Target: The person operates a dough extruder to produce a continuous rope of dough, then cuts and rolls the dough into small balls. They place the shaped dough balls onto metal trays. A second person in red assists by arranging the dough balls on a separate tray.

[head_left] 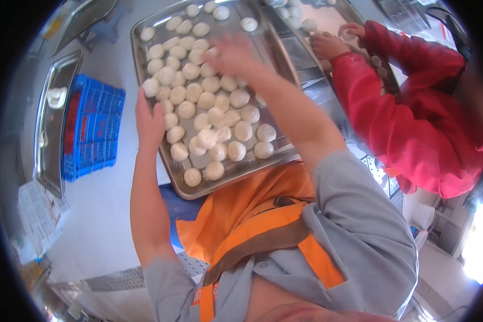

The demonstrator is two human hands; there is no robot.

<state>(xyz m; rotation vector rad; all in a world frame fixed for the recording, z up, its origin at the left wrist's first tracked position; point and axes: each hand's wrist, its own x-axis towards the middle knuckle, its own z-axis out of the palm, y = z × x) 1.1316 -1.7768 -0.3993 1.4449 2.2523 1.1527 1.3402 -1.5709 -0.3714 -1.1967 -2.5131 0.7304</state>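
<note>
A shallow metal tray lies before me, tilted in the view, with many round white dough balls on it. Some of them are stacked on others near the front and left. My left hand is at the tray's left rim, thumb on the inner side and fingers along the outside, close to a dough ball. Over the upper middle of the tray is my right hand, blurred, its fingers among the dough balls. Whether it holds one is not visible.
To the left, a blue plastic crate stands beside a tilted metal tray bearing white pieces. On the right, a co-worker in red sleeves has their hands over another tray with dough balls. Papers lie at the lower left.
</note>
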